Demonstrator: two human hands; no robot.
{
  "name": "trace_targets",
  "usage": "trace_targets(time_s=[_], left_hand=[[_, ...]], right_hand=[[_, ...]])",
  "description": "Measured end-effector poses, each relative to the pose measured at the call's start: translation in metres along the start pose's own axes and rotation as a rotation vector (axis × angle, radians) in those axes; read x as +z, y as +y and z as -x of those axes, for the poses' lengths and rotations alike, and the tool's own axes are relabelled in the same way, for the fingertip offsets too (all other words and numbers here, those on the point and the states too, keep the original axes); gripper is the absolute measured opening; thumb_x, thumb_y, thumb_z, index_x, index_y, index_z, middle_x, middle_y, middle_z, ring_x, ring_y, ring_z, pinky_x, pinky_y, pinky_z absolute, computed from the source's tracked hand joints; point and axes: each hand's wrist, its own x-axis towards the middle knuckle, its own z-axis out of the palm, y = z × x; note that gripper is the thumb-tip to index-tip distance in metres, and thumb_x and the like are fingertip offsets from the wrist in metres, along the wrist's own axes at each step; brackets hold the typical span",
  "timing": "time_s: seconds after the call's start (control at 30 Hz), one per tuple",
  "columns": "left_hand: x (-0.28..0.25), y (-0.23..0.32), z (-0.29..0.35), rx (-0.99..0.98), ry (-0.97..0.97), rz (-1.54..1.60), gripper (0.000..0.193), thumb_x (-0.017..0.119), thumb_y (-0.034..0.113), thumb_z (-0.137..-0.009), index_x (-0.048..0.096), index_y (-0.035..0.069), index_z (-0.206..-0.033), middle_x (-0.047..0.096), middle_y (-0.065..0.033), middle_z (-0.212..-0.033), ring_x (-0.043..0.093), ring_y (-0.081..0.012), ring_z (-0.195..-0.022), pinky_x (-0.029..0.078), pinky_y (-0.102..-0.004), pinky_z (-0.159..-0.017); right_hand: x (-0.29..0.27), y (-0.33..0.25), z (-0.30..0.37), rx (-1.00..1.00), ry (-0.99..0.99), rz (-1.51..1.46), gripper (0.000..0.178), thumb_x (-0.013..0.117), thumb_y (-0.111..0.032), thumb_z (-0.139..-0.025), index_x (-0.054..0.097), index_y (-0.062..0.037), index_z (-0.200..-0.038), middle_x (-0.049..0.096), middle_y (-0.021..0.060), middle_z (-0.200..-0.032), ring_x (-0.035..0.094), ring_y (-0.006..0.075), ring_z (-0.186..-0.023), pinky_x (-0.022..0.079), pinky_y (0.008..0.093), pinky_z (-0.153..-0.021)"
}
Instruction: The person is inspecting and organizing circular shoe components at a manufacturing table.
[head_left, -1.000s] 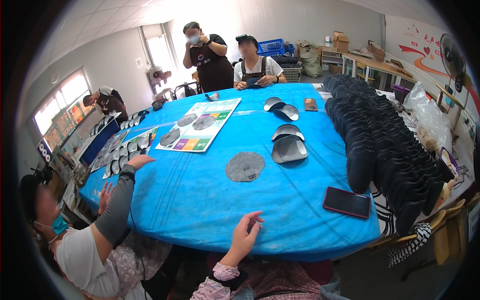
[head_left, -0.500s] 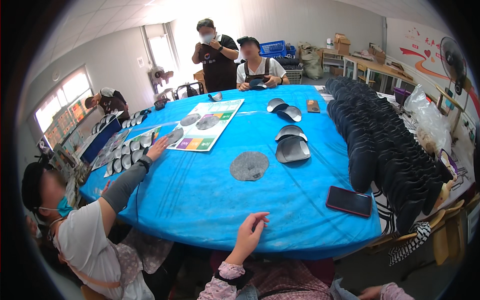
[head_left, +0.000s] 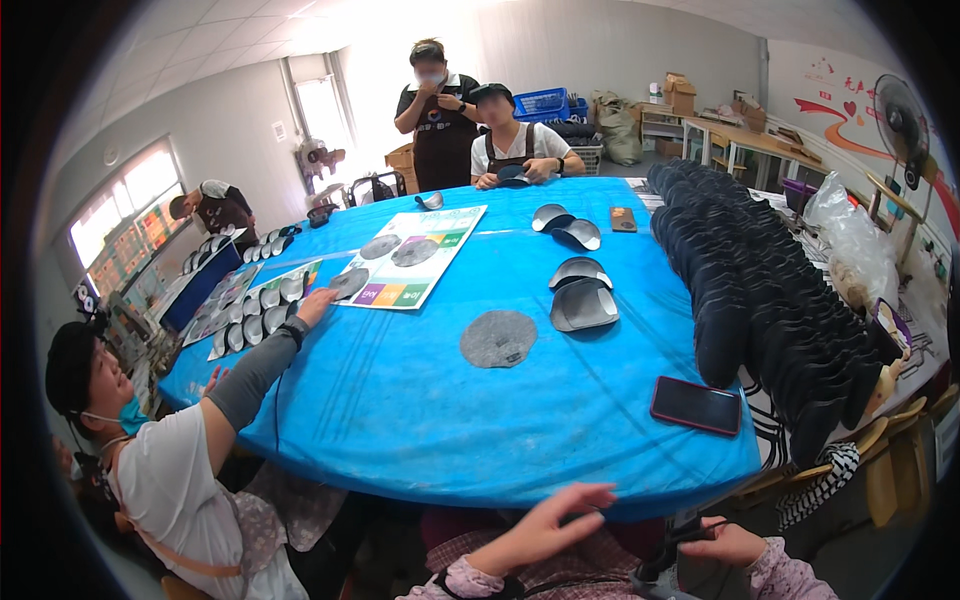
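My left hand is over my lap at the table's near edge, fingers stretched out and holding nothing. To its right, my right hand is closed round a dark slim thing whose kind I cannot make out. Just below that lies a grey, rounded part, partly cut off by the picture's lower edge. Ahead on the blue table cover lies a round grey felt piece. Beyond it are curved, dark cap-visor-shaped pieces with silvery-grey insides.
A phone lies near the right edge, beside long rows of stacked black visor pieces. A printed board holds several grey rounds. A co-worker's hand reaches to it from the left. Other people are across the table.
My left hand has come back from above the table toward my lap. My right hand has risen with the dark thing in it. The co-worker's hand at the board has shifted slightly.
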Motion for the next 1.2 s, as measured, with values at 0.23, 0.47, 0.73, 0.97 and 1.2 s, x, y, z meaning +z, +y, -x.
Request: trace_targets(time_s=[0.23,0.47,0.73,0.97,1.2], left_hand=[[0.033,0.018,-0.007,-0.02,-0.19,0.096,0.068,0.057,0.018,-0.092,0.018,0.009,-0.148,0.032,-0.0127,-0.146,0.034,-0.0208,-0.132,0.031,-0.0371,-0.108],[0.027,0.012,0.003,-0.11,-0.077,0.272,0.047,0.061,0.017,-0.091,0.041,0.004,-0.132,0.048,-0.008,-0.128,0.046,-0.0148,-0.118,0.038,-0.0302,-0.099],[0.002,0.009,0.018,-0.071,0.239,0.157,0.044,0.061,0.011,-0.091,0.039,0.004,-0.128,0.056,-0.0082,-0.113,0.056,-0.0128,-0.099,0.045,-0.0271,-0.085],[-0.025,0.036,0.043,0.25,0.684,0.386,0.043,0.048,0.027,-0.097,0.039,0.005,-0.133,0.053,-0.0105,-0.12,0.056,-0.02,-0.108,0.051,-0.035,-0.086],[-0.061,0.07,0.073,0.389,1.147,0.699,0.054,0.04,0.053,-0.095,0.043,0.012,-0.131,0.057,-0.0084,-0.113,0.059,-0.0194,-0.095,0.054,-0.0292,-0.061]], right_hand=[[0.04,-0.005,-0.021,-0.152,-0.103,-0.183,0.035,0.057,-0.024,-0.093,0.046,-0.003,-0.119,0.052,0.0029,-0.086,0.05,0.0106,-0.077,0.044,0.0264,-0.072],[0.068,-0.022,-0.032,-0.316,0.085,0.15,0.054,0.066,-0.021,-0.088,0.038,0.002,-0.127,0.051,0.0122,-0.121,0.054,0.0141,-0.108,0.045,0.0296,-0.092],[0.073,-0.045,-0.016,-0.591,-0.064,0.103,0.054,0.063,-0.023,-0.086,0.043,-0.0001,-0.131,0.032,0.0156,-0.141,0.034,0.0255,-0.13,0.027,0.039,-0.108],[0.04,0.003,-0.021,-0.133,0.038,-0.627,0.067,0.025,-0.051,-0.097,0.049,0.0053,-0.125,0.057,0.0198,-0.121,0.055,0.0297,-0.111,0.042,0.0439,-0.098],[-0.038,0.111,-0.013,0.755,-0.875,-0.665,0.091,0.017,-0.073,-0.088,0.055,0.0026,-0.119,0.065,0.0099,-0.101,0.062,0.0175,-0.092,0.047,0.0297,-0.086]])
